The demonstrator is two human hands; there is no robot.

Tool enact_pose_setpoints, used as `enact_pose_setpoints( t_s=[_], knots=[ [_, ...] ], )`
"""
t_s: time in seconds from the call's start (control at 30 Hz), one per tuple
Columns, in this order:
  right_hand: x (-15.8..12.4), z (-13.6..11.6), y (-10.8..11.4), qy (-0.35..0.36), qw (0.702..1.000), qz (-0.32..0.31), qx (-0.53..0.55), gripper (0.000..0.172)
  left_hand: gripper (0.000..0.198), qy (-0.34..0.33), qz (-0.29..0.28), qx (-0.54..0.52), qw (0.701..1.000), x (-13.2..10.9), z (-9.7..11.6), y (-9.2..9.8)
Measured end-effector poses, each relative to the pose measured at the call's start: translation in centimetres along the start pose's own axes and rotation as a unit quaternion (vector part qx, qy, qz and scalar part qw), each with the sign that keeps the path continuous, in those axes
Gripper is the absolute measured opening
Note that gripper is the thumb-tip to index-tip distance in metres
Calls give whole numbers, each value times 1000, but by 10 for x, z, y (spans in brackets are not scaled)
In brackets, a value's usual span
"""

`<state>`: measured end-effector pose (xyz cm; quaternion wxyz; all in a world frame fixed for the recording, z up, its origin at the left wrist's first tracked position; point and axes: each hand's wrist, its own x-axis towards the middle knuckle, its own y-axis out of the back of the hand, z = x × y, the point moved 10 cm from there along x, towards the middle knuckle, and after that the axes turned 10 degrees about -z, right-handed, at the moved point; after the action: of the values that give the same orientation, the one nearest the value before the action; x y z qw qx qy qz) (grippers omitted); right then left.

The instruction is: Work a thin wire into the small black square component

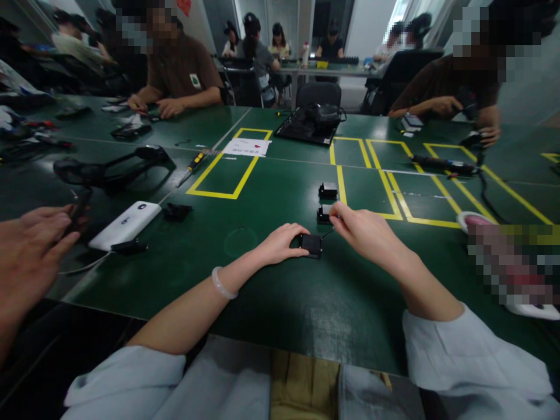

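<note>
My left hand (280, 245) grips a small black block-shaped part (311, 244) on the green table, with thumb and fingers at its left side. My right hand (361, 224) is closed in a pinch on a thin dark rod (328, 233), whose kind I cannot make out. The rod slants down to the block's right edge, at or very near it. Just beyond my right fingertips lies a black bracket-like part (324, 214), partly hidden by them. A similar black part (328, 190) sits a little farther away.
At left are a white power bank (126, 224), a black clip-like piece (177, 212), a yellow-black screwdriver (191, 168) and another person's hands (41, 245). Yellow tape outlines (236, 192) mark the table (280, 315). A black tray (301, 131) stands beyond; co-workers sit opposite.
</note>
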<state>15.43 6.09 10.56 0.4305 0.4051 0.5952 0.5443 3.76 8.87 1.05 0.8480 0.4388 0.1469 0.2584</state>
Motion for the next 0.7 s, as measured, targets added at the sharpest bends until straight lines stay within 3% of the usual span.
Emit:
enact_pose_setpoints(
  t_s=[0.27, 0.7],
  knots=[
    [-4, 4, 4, -33, 999, -24, -19, 31, 41, 11, -4, -15, 1000, 4, 0, -1],
    [-8, 4, 7, -47, 997, -3, -55, 33, 40, 4, -20, -7, 1000, 17, 19, -15]
  ],
)
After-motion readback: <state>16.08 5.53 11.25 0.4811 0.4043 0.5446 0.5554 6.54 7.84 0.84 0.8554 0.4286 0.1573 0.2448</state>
